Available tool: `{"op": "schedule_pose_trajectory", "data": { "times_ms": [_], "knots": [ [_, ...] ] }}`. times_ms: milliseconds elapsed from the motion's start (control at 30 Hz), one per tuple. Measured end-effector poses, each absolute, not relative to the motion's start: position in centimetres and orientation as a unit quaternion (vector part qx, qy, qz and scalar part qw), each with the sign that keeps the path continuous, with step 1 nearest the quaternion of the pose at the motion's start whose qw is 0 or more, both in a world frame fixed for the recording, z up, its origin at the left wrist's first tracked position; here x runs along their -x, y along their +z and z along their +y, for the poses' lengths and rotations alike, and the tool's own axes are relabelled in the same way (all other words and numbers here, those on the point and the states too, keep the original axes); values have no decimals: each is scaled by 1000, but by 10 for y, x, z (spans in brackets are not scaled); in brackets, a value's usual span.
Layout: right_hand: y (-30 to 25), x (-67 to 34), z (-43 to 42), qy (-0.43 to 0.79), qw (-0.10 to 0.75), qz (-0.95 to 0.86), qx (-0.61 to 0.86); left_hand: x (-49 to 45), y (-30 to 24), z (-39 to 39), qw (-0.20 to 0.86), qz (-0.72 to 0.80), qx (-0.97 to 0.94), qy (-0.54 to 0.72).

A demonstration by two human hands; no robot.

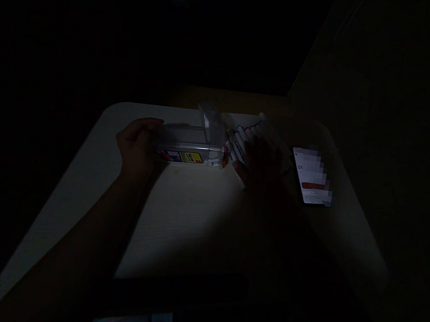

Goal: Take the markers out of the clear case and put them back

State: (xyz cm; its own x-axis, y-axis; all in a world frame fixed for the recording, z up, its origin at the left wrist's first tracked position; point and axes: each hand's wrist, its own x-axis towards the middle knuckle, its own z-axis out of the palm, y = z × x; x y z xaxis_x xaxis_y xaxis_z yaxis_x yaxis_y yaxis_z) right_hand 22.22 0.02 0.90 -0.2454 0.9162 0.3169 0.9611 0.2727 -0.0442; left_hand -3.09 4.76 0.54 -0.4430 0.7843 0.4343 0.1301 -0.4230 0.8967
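Note:
The scene is very dark. A clear plastic marker case (193,144) with a yellow label lies on a pale table (174,219), its lid raised at the right end. My left hand (136,146) is wrapped round the case's left end. My right hand (265,166) is dim and rests on a bunch of white markers (242,138) just right of the case; its fingers curl over them.
A lit phone (312,175) lies on the table to the right of my right hand. The table's rounded corners show at the back left and right. Everything beyond the table is black.

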Motion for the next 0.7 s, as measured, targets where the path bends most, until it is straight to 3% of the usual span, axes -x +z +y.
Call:
{"op": "schedule_pose_trajectory", "data": {
  "times_ms": [267,467,700],
  "knots": [
    [4,-221,1,-56,128,-803,580,30,6,48,246,474,-460,710],
    [24,-209,2,-56,180,-826,531,34,3,49,256,475,-468,700],
    [16,-198,5,-22,142,-861,487,33,5,49,253,478,-459,705]
  ]
}}
